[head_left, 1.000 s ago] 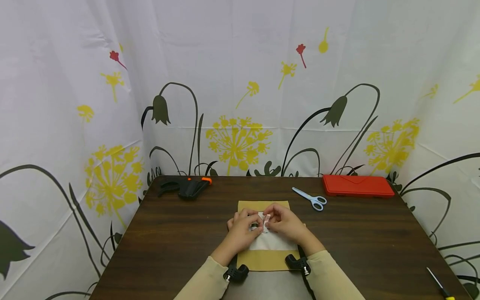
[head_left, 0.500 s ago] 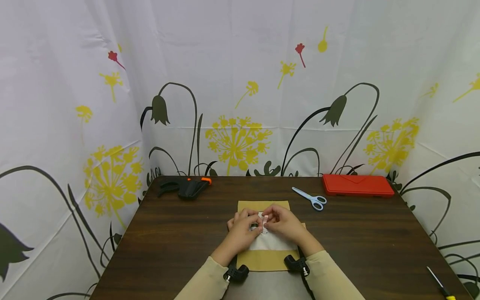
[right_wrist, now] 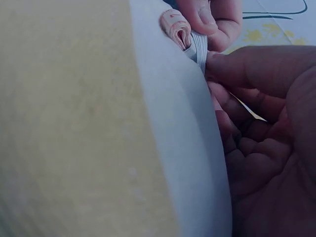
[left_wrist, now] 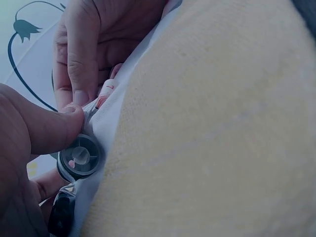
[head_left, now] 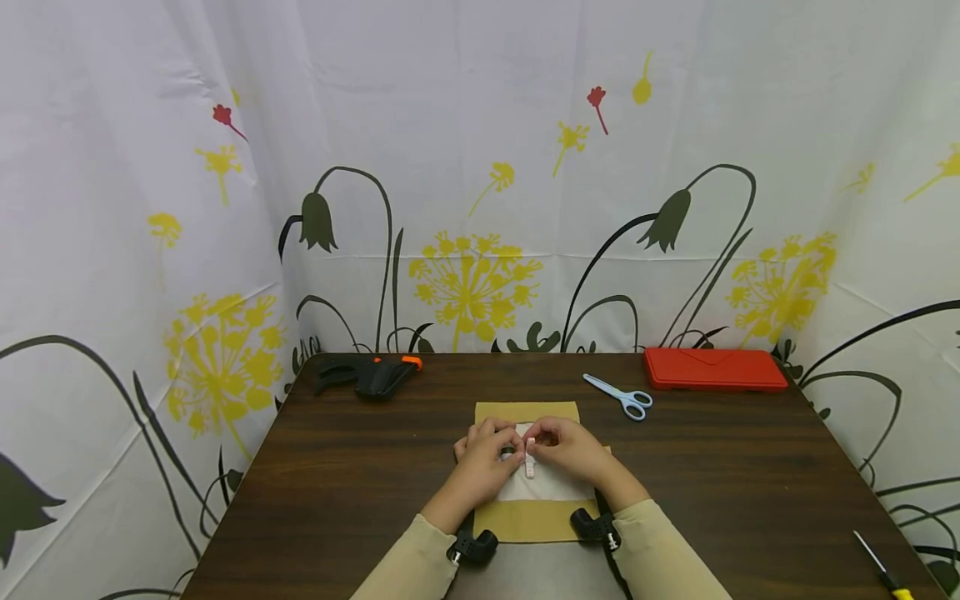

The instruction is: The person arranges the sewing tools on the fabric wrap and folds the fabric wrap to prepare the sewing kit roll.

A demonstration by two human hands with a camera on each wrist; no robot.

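Note:
A yellow cloth organiser [head_left: 534, 523] with a white panel [head_left: 558, 485] lies before me. Over the panel my left hand [head_left: 483, 462] and right hand [head_left: 576, 450] meet, fingertips almost touching. Both pinch a white ribbed elastic band [right_wrist: 200, 45] on the panel. Folded flat beside it is a pale pink tape measure [head_left: 530, 467] with red markings, its folded end [right_wrist: 176, 25] right against the band. Under my left thumb [left_wrist: 54, 129] sits a clear-ended thread spool [left_wrist: 80, 156], with a small black object [left_wrist: 62, 213] below it. My left palm is hidden in the head view.
Light-blue scissors [head_left: 619, 396] and a red case [head_left: 714, 369] lie at the back right of the dark wooden table [head_left: 360, 467]. A black and orange clamp-like tool [head_left: 377, 377] is at the back left. A screwdriver [head_left: 877, 562] lies near the right edge.
The tape measure has slid down toward me past my fingertips and more of it shows below them. My right hand has come slightly lower; my left hand stays almost in place.

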